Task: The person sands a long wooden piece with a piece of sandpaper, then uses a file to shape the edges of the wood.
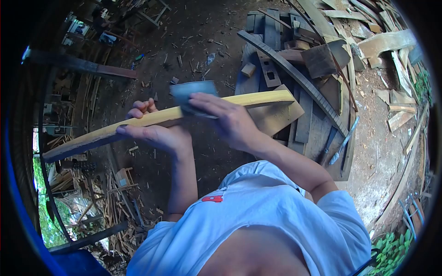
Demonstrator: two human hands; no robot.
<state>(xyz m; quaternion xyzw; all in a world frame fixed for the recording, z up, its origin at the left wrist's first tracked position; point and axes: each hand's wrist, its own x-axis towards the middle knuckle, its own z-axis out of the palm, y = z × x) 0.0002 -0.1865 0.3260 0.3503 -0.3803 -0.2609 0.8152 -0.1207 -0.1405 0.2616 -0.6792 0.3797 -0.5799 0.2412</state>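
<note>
The left hand [156,135] is wrapping its fingers around a long curved yellow wooden strip [258,99]. The right hand [230,122], fingers together, is pressing grey-blue sandpaper [195,89] on it. Being unsupported, the strip could twist loose.

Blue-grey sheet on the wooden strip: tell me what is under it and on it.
Under the blue-grey sheet runs the pale curved wooden strip, gripped by the left hand. The right hand lies on top. The strip's surface beneath it is covered.
</note>
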